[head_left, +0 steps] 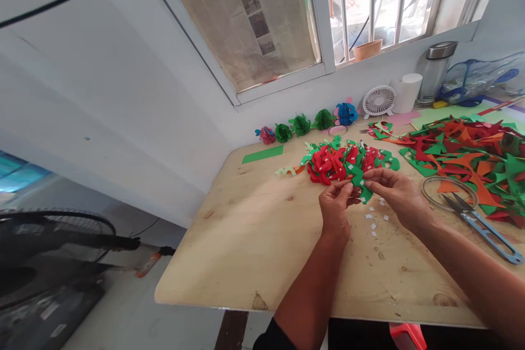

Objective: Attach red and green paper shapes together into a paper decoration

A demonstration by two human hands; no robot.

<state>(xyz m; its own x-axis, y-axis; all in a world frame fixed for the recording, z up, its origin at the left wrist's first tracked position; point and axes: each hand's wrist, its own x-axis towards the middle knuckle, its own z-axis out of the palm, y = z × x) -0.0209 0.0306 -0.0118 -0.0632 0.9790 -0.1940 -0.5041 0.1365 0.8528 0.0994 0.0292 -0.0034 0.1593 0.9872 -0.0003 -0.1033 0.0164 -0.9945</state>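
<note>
Between my two hands is a green paper cutout (365,194) with small white squares on it. My left hand (337,205) pinches its left side between thumb and fingers. At its right side my right hand (389,191) has thumb and forefinger pressed together near a white square; the fingertips partly hide what is between them. Just behind lies a pile of red cutouts (326,164) and green cutouts dotted with white squares. Several loose white squares (373,226) are scattered on the wood below my hands.
Thread snips (484,227) and a metal ring (426,192) lie at right, beside a heap of paper scraps (471,147). Along the wall stand folded paper figures (301,124), a small white fan (379,101) and a glass bottle (435,76). A green strip (262,154) lies on the wooden table (238,240).
</note>
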